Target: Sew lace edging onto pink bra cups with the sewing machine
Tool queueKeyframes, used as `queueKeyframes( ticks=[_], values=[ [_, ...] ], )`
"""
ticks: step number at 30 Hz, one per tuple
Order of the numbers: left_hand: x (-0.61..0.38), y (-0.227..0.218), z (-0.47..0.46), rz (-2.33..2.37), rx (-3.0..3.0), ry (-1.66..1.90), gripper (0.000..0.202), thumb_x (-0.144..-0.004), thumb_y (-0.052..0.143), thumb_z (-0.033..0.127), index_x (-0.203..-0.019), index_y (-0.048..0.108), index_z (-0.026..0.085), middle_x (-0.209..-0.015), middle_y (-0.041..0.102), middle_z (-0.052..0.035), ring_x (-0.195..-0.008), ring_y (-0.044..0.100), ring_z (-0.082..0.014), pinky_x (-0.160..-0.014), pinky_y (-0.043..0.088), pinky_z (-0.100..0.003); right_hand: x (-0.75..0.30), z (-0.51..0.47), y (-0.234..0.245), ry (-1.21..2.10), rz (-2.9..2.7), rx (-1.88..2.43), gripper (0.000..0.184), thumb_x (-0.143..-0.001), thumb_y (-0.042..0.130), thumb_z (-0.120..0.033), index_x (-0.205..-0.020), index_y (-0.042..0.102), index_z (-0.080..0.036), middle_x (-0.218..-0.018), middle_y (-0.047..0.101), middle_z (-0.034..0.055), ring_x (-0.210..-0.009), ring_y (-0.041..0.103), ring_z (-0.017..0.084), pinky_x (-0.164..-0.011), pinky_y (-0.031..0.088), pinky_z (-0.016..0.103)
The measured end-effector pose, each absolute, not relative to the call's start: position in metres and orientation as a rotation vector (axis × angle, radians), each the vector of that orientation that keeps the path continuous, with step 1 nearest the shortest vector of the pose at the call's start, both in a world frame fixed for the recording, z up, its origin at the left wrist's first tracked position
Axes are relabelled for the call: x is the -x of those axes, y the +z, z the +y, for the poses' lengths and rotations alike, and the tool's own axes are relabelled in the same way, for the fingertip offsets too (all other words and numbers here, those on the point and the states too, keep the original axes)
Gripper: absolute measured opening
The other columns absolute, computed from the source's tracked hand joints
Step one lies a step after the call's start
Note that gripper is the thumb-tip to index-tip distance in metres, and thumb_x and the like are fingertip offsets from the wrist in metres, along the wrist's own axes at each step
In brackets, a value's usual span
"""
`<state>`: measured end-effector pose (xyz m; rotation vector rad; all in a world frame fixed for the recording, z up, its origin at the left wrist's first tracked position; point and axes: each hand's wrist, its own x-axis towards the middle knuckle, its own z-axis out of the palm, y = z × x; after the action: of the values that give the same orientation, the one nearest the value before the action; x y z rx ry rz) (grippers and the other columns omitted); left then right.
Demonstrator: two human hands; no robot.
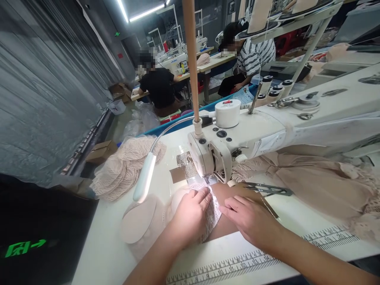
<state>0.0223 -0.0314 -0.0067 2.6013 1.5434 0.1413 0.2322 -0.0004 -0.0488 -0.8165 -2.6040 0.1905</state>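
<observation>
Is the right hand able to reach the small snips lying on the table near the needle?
Probably yes. The snips lie just beyond the fingertips of the right hand, and nothing stands between them. The hand rests flat on the brown piece and grips nothing.

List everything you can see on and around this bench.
sewing machine: one, white, across the table
lace piece: one, white, at the needle, under the left hand
card: one, brown, beneath the lace
snips: one, dark, right of the needle
lamp: one, white, left of the machine
mesh pile: one, beige, table's far left
fabric heap: one, beige, under the machine arm
cups: few, beige, beside the left hand
table: one, white, ruler along near edge
co-workers: two, seated at far machines
left hand: one, flat on the lace
right hand: one, flat on the card
</observation>
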Motion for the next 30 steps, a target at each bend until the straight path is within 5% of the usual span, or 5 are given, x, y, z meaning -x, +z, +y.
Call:
queueKeyframes(
  ticks=[14,22,30],
  values=[
    [-0.001,-0.003,0.010,1.511,-2.659,0.070,0.051,-0.079,0.046,0.008,-0.130,0.051,0.013,-0.132,0.055,-0.0096,-0.104,0.052,-0.0267,-0.090,0.047,-0.041,-0.206,0.032,-0.015,0.072,-2.783,0.895,0.031,-0.066,0.045,0.002,-0.082,0.064,-0.016,-0.078,0.061,0.0042,-0.060,0.047,0.014,-0.053,0.027,0.029],
    [0.002,-0.005,0.009,1.538,-2.724,0.168,0.033,-0.090,0.043,0.015,-0.120,0.057,0.018,-0.115,0.063,-0.0086,-0.097,0.052,-0.0255,-0.083,0.046,-0.040,-0.206,0.037,-0.027,-0.055,-2.616,0.831,0.042,-0.064,0.045,0.003,-0.096,0.067,-0.015,-0.084,0.067,0.0054,-0.061,0.053,0.014,-0.053,0.036,0.027],
    [-0.001,-0.008,-0.001,1.411,-2.713,0.224,0.029,-0.093,0.042,0.016,-0.117,0.058,0.019,-0.121,0.061,-0.0078,-0.093,0.052,-0.0225,-0.082,0.044,-0.038,-0.205,0.039,-0.025,-0.065,-2.598,0.825,0.040,-0.069,0.041,0.001,-0.092,0.069,-0.016,-0.085,0.069,0.0070,-0.073,0.062,0.020,-0.065,0.049,0.031]
  ],
)
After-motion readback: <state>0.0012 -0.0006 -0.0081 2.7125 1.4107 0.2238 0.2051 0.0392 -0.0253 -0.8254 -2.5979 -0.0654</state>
